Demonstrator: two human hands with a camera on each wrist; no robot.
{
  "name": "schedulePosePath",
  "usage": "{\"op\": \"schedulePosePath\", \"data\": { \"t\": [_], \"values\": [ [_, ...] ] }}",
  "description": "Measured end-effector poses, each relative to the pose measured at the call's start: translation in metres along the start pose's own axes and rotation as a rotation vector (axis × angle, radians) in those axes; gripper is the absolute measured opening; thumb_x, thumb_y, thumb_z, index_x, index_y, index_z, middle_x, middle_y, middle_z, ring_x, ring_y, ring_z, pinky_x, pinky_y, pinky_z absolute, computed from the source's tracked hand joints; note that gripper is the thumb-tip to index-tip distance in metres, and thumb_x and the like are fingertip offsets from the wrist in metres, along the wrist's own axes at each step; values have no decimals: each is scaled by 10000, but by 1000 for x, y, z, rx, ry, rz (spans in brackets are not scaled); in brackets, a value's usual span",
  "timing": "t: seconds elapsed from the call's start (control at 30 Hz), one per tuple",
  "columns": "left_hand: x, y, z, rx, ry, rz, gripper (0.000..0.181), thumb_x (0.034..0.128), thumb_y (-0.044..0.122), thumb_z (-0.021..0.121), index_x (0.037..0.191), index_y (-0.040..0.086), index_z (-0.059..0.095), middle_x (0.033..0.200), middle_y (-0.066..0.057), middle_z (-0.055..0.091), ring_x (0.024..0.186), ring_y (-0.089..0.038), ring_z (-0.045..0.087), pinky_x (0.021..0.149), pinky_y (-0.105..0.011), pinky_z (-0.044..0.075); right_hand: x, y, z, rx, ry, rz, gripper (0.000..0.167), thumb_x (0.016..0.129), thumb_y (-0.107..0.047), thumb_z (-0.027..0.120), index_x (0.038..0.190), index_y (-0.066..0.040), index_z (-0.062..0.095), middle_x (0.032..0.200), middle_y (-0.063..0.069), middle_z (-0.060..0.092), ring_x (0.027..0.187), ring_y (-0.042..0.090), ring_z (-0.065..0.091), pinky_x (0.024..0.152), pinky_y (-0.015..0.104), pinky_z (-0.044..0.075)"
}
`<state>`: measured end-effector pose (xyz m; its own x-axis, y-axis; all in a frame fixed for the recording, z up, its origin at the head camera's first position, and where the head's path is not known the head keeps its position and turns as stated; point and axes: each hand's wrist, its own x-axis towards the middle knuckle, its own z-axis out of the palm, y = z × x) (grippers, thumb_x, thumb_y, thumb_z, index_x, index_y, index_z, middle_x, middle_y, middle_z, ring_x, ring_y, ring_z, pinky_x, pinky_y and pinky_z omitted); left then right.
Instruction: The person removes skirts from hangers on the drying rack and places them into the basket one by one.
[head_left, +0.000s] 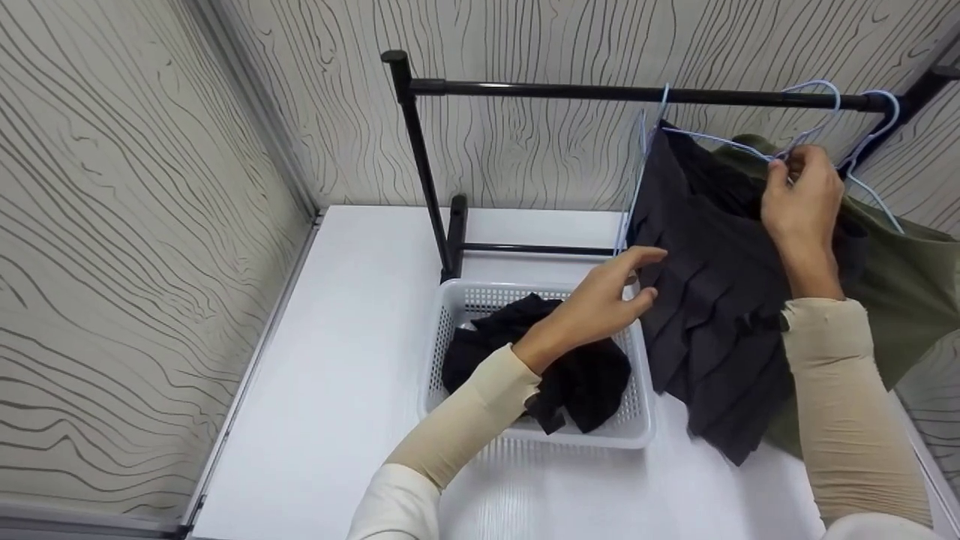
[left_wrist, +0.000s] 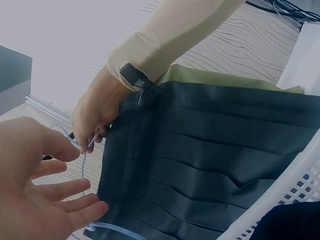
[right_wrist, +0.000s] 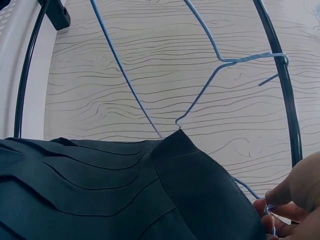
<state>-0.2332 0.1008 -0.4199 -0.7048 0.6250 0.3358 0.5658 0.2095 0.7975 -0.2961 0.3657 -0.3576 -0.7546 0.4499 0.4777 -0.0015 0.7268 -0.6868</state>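
My right hand [head_left: 806,199] pinches the twisted neck of a light blue wire hanger [head_left: 712,137] just below the rail. A dark pleated skirt [head_left: 712,300] hangs from that hanger, its waistband near the wire. In the right wrist view the fingers [right_wrist: 270,212] close around the wire beside the skirt's top corner. My left hand [head_left: 600,300] is held over the basket's right side, near the skirt's left edge, thumb and fingers apart with nothing between them. A second blue wire hanger [right_wrist: 200,92] hangs on the rail to the left of the skirt.
A black garment rack's rail [head_left: 525,90] runs across the back. An olive green garment [head_left: 911,300] hangs behind the skirt at the right, by another blue hanger [head_left: 870,195]. Below, a white perforated basket [head_left: 649,405] holds crumpled black cloth [head_left: 510,337] on the white tabletop [head_left: 315,360].
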Motion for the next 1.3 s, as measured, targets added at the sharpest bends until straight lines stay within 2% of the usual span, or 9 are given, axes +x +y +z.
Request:
{"op": "schedulePosePath", "data": {
  "t": [0.2, 0.33, 0.43, 0.53, 0.63, 0.7, 0.9, 1.17, 1.3],
  "values": [
    [0, -4, 1, 45, 9, -14, 525, 1064, 55, 600, 1571, 47, 464, 1600, -109, 529, 1469, -138, 511, 1149, -144, 413, -2, -3, -3, 5, 46, -10, 313, 1071, -156, 548, 1249, 81, 647, 1019, -63, 572, 1161, 364, 617, 1073, 483, 430],
    [1, -5, 1, 65, 25, -14, 539, 1057, 64, 608, 1576, 58, 464, 1576, -100, 549, 1389, -128, 550, 1142, -181, 440, -4, -4, -6, -2, 58, 2, 325, 1072, -197, 556, 1239, 61, 662, 984, -119, 545, 1110, 332, 599, 1043, 468, 434],
    [1, -5, 0, 74, 29, -18, 550, 1055, 69, 608, 1585, 68, 457, 1575, -91, 549, 1343, -120, 558, 1136, -184, 439, -6, -6, -10, -7, 83, 14, 302, 1061, -247, 577, 1191, 4, 685, 952, -166, 546, 1080, 310, 608, 1015, 457, 442],
    [2, -5, 0, 77, 33, -16, 556, 1053, 65, 608, 1587, 61, 453, 1588, -95, 537, 1324, -134, 562, 1132, -180, 429, -9, -9, -15, -11, 119, 16, 235, 1046, -302, 606, 1110, -100, 707, 921, -219, 548, 941, 127, 603, 938, 367, 444],
    [3, -6, 0, 81, 38, -18, 560, 1053, 64, 605, 1590, 62, 448, 1609, -93, 517, 1368, -142, 546, 1133, -178, 419, -12, -12, -21, -16, 147, 16, 140, 1033, -353, 628, 999, -230, 685, 896, -251, 544, 811, -75, 469, 834, 246, 382],
    [2, -6, -1, 81, 44, -24, 570, 1051, 65, 602, 1597, 63, 437, 1629, -89, 498, 1453, -131, 502, 1166, -181, 400, -14, -14, -25, -15, 163, 10, 121, 1028, -366, 634, 952, -275, 659, 870, -276, 524, 766, -138, 402, 792, 199, 328],
    [2, -8, -2, 50, 75, -31, 616, 1055, 46, 596, 1625, 36, 361, 1653, -121, 463, 1541, -148, 428, 1240, -194, 328, -20, -20, -37, -3, 212, -7, 127, 1018, -369, 647, 916, -294, 636, 799, -335, 437, 736, -146, 398, 776, 170, 295],
    [4, -12, -6, 27, 133, -52, 653, 1049, 48, 612, 1635, 28, 325, 1641, -150, 457, 1463, -164, 501, 1160, -203, 432, -26, -25, -51, -20, 282, -25, 161, 1032, -359, 628, 872, -347, 612, 780, -367, 403, 704, -155, 360, 782, 162, 282],
    [5, -13, -7, 9, 156, -69, 676, 1046, 48, 613, 1647, 39, 305, 1651, -136, 444, 1476, -171, 493, 1156, -189, 422, -28, -25, -57, -18, 305, -45, 202, 1053, -354, 615, 855, -374, 578, 779, -379, 386, 663, -153, 338, 763, 152, 266]
  ]
}}
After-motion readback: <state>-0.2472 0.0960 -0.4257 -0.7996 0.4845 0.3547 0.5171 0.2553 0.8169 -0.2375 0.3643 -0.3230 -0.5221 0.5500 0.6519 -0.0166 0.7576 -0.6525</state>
